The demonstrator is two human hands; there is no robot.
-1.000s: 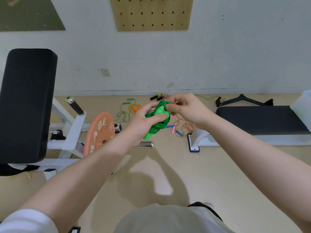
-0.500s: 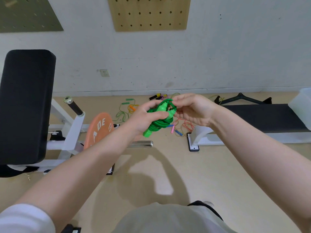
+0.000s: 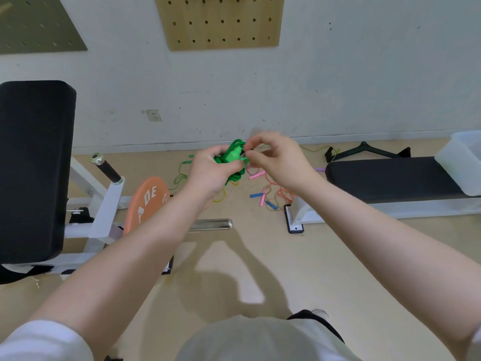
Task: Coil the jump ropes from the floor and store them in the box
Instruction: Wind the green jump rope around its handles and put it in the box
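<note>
Now, line by line:
Green rope: the green rope [image 3: 232, 162] is bunched into a tight bundle and held up in mid-air between both hands, above the floor and in front of the far wall; it is probably kept raised so that the loops stay gathered while the end is secured.
Left hand: the left hand [image 3: 210, 170] is wrapped round the bundle, fingers curled over the loops; the coil is judged to be clamped this way so that it cannot spring apart.
Right hand: the right hand [image 3: 276, 158] is closed in a pinch on the top of the bundle, where a loop and a handle stick up; whether a handle or a strand is pinched cannot be told; a tuck or a wrap is the likely purpose.
Other ropes: more ropes [image 3: 270, 191] with pink and blue handles are left tangled on the floor beyond the hands, with green and yellow strands to their left; they are not yet coiled.
Box: the clear box [image 3: 462, 162] is set on the far right end of the black bench [image 3: 390, 178], well apart from the hands; its inside cannot be seen.
Stage: the coil is judged nearly finished; carrying it right to the box is what remains for this rope.
Left side: an orange weight plate [image 3: 148, 201] is seen beside a padded machine [image 3: 31, 165].
</note>
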